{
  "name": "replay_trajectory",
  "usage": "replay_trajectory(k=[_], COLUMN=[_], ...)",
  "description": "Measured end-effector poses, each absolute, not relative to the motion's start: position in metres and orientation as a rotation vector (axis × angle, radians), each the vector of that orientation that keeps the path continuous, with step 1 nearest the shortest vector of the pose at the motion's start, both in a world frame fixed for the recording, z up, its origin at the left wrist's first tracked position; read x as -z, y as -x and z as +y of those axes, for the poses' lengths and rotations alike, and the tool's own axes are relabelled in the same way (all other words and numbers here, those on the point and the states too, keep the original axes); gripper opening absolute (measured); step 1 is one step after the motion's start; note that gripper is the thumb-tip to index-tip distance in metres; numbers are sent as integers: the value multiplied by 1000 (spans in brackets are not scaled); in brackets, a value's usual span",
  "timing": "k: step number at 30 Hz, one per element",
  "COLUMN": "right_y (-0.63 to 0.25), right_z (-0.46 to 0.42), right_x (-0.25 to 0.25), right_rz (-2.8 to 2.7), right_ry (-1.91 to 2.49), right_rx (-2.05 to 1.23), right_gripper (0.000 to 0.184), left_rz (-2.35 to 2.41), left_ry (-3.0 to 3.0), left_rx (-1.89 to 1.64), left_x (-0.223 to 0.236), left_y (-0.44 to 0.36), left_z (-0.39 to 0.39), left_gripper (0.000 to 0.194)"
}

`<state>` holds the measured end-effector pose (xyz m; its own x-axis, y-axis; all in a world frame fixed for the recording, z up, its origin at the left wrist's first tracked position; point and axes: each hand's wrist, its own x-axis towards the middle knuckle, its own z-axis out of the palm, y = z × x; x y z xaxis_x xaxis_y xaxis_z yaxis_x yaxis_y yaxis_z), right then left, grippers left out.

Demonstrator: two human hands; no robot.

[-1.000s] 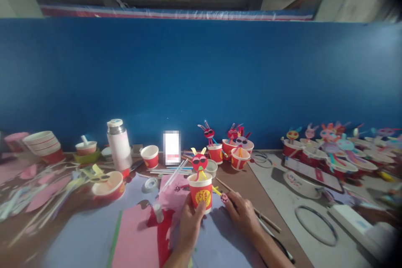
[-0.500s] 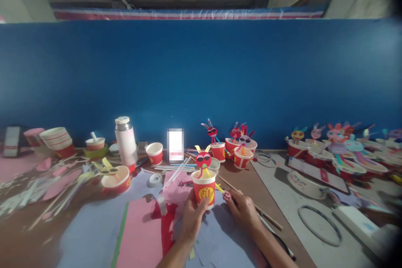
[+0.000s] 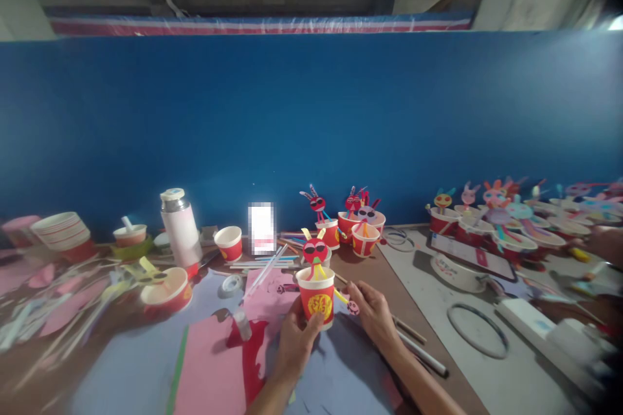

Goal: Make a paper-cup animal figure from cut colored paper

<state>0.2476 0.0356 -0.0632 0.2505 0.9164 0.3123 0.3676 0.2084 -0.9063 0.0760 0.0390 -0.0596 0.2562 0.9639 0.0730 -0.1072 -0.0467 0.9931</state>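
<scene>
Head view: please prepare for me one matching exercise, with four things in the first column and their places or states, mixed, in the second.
Things:
1. Left hand
2. Right hand
3. Thermos
4. Tape roll

Places or states:
A. Upright near the blue wall, with a white lid
B. Lying on the bluish paper
C. Around the red cup with a yellow emblem
D. Beside the small pink face disc

Right pairs: 1-C, 2-D, 3-A, 4-B.
</scene>
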Motion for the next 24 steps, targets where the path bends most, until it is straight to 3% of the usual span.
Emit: replay_trajectory(k=[11, 17, 24], right_y=[-253, -249, -238], right_z=[33, 27, 22], right_x=[50, 42, 30], right_rz=[-1311, -1493, -1594], right_ry=[1175, 1164, 1399], right_rx=[-730, -763, -639], right_gripper=[41, 64, 70], left_rz=[1042, 1090, 1124], left_ry=[-1458, -1477, -1562], left_rx=[-1019, -1051, -1025], left_x=[69, 80, 80], left_y=[-78, -82, -83], left_z=[41, 47, 47], left_gripper=[38, 46, 49])
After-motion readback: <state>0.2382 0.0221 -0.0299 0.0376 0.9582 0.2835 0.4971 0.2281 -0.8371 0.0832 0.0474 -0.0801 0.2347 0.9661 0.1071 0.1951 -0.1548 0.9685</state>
